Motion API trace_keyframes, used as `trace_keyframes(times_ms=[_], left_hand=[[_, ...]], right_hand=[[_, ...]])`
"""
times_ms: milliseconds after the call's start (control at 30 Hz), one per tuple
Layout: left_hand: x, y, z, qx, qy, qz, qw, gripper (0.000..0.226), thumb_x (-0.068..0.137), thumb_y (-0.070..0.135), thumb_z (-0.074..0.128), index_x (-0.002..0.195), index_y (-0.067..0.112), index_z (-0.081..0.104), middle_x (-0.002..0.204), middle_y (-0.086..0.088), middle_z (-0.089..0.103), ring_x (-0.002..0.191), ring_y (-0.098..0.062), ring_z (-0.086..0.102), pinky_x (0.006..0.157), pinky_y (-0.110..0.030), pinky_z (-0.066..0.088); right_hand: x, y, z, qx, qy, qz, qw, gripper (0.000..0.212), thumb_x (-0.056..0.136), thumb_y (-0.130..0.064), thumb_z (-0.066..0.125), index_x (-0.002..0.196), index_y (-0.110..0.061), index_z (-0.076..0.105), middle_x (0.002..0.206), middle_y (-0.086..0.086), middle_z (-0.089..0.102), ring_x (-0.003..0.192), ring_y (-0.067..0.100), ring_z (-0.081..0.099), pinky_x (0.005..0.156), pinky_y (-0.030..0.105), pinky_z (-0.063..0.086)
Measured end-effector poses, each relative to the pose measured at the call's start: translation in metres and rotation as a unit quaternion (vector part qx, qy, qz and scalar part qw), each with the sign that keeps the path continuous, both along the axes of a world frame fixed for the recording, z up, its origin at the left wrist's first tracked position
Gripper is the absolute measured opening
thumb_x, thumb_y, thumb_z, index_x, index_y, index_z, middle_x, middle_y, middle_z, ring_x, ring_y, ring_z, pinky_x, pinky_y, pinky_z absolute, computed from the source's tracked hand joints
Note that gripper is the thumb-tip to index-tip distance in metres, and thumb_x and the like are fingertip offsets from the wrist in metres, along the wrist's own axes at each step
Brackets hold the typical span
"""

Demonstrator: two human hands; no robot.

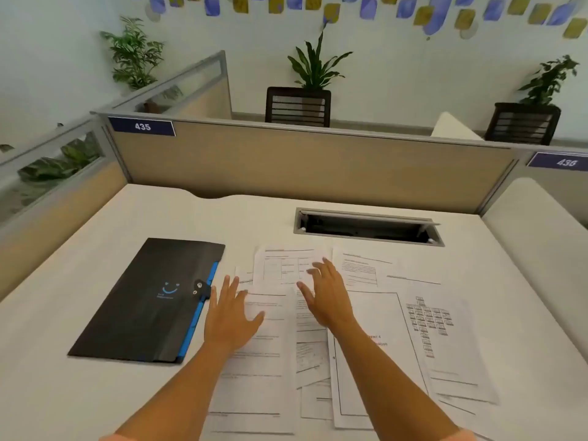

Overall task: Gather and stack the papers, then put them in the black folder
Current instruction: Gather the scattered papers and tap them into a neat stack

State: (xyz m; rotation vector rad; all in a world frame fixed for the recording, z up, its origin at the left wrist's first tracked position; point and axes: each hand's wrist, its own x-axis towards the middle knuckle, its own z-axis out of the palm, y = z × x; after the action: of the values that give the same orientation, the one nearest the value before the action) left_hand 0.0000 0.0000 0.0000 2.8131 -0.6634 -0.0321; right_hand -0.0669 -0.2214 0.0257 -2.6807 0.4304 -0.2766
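Both forearms are reaching in from the near edge, the left hand (229,316) and right hand (327,294) hovering flat with fingers spread, gripping nothing, over the papers (375,345). Printed white sheets are lying scattered and overlapping across the middle of the white desk (79,393). Left of them the black folder (143,300) is lying closed, its blue edge showing. Beige partitions (302,160) are enclosing the desk.

A pale desk (95,393) has an open cable slot (367,227) near its far edge. Behind stands a tan partition (302,160) labelled 435 (142,126), with potted plants (313,68) beyond.
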Motion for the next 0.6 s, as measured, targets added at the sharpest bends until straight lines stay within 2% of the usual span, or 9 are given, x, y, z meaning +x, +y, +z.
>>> trace_keyframes(times_ms=[100,200,333,467,600], left_hand=[[-0.016,0.005,-0.013,0.017,0.059,0.043,0.997,0.078,0.080,0.071,0.051,0.141,0.022,0.047,0.163,-0.002,0.017,0.151,-0.020,0.002,0.122,-0.046,-0.003],[-0.031,0.009,-0.022,-0.024,0.124,0.079,0.989,0.084,0.075,0.070,0.061,0.144,0.024,0.042,0.162,-0.001,0.018,0.150,-0.021,0.010,0.121,-0.047,0.007],[-0.032,0.015,-0.024,-0.045,0.138,0.110,0.983,0.094,0.069,0.073,0.065,0.146,0.027,0.036,0.161,-0.001,0.021,0.148,-0.022,0.018,0.118,-0.047,0.021],[-0.030,0.019,-0.026,-0.053,0.144,0.132,0.979,0.099,0.065,0.075,0.068,0.146,0.028,0.037,0.159,-0.001,0.025,0.146,-0.023,0.021,0.118,-0.048,0.021],[-0.033,0.019,-0.027,-0.063,0.148,0.145,0.976,0.098,0.065,0.072,0.072,0.146,0.027,0.039,0.158,-0.001,0.027,0.145,-0.023,0.022,0.117,-0.049,0.021]], right_hand=[[-0.015,0.008,-0.015,-0.054,0.023,0.044,0.997,0.048,0.098,-0.051,0.042,0.126,-0.016,0.058,0.134,0.001,0.053,0.128,0.021,0.044,0.107,0.031,0.036],[-0.033,0.025,-0.028,0.025,0.058,0.037,0.997,0.045,0.097,-0.048,0.047,0.129,-0.017,0.053,0.132,0.000,0.052,0.120,0.019,0.049,0.099,0.031,0.042],[-0.060,0.055,-0.039,0.157,0.058,0.043,0.985,0.052,0.095,-0.044,0.055,0.138,-0.021,0.040,0.139,-0.004,0.042,0.114,0.015,0.058,0.093,0.029,0.051],[-0.075,0.083,-0.045,0.262,0.038,-0.052,0.963,0.071,0.088,-0.032,0.069,0.144,-0.014,0.028,0.141,0.002,0.037,0.119,0.020,0.053,0.099,0.029,0.047],[-0.074,0.101,-0.040,0.309,0.041,-0.131,0.941,0.079,0.082,-0.024,0.076,0.142,-0.011,0.028,0.139,0.006,0.038,0.120,0.023,0.052,0.095,0.028,0.046]])
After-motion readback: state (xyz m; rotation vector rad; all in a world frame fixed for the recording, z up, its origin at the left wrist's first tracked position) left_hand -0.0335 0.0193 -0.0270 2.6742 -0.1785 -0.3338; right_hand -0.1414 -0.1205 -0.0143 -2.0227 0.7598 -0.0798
